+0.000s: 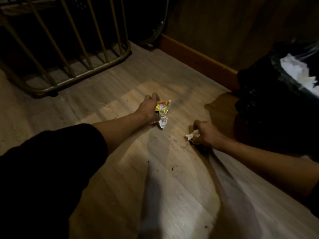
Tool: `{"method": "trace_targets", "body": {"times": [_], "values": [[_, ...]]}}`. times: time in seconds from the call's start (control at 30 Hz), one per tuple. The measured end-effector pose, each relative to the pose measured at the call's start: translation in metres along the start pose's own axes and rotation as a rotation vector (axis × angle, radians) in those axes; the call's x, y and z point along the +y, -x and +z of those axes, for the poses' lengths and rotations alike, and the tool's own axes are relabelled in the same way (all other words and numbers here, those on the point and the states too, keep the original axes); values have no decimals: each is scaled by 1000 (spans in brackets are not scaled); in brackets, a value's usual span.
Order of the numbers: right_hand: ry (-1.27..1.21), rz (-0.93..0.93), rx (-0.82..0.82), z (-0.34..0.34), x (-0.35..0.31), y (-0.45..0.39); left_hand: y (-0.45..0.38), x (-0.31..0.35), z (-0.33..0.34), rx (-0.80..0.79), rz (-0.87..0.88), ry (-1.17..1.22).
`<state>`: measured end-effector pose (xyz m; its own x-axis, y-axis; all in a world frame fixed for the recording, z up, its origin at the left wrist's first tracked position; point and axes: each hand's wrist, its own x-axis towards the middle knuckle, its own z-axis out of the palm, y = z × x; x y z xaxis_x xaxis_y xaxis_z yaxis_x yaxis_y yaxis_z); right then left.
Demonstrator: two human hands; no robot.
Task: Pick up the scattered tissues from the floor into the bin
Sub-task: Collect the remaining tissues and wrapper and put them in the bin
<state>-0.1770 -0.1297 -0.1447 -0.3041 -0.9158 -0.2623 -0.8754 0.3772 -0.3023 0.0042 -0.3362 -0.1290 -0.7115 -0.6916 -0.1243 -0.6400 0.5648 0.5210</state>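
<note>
Low over the pale wood-plank floor (107, 187), both hands are down at mid-scene. To the left, the left hand (149, 107) is curled round a crumpled yellow-and-silver foil wrapper (163, 112), which hangs out of the fist toward the right. Just right and nearer, the right hand (206, 133) pinches a small crumpled white tissue (193, 134) between curled fingers and thumb, close to the boards; whether the scrap touches them is hard to tell. At the far right stands the round bin lined with a black plastic bag (259, 87), with white tissues (296, 73) already piled inside. The tissue should be nearly weightless, soft and easily torn, so a light pinch on the bunched middle ought to serve, gathering loose corners into the palm. The foil looks stiffer, springy and a little slick, likely to unfold unless the fist closes well round its bulk. Dark specks (172, 168) dot the floor nearer the camera.
</note>
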Motion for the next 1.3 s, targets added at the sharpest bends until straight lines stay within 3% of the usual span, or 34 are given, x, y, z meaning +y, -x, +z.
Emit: {"method": "trace_targets", "body": {"times": [0.17,0.27,0.63,0.87,1.07,1.3], "values": [[-16,16,-73,7,18,69,-34,23,28,-323,22,-156],[-36,-16,-75,7,26,105,-49,17,38,-404,-28,-247],[-74,-22,15,-22,37,135,6,34,37,-191,-122,-113],[-77,-97,132,-90,1,136,28,46,24,-261,-103,-180],[-26,-71,258,-166,-15,151,45,73,-18,-245,27,-228],[188,-60,230,-233,-23,190,67,139,-70,-213,75,22]]}}
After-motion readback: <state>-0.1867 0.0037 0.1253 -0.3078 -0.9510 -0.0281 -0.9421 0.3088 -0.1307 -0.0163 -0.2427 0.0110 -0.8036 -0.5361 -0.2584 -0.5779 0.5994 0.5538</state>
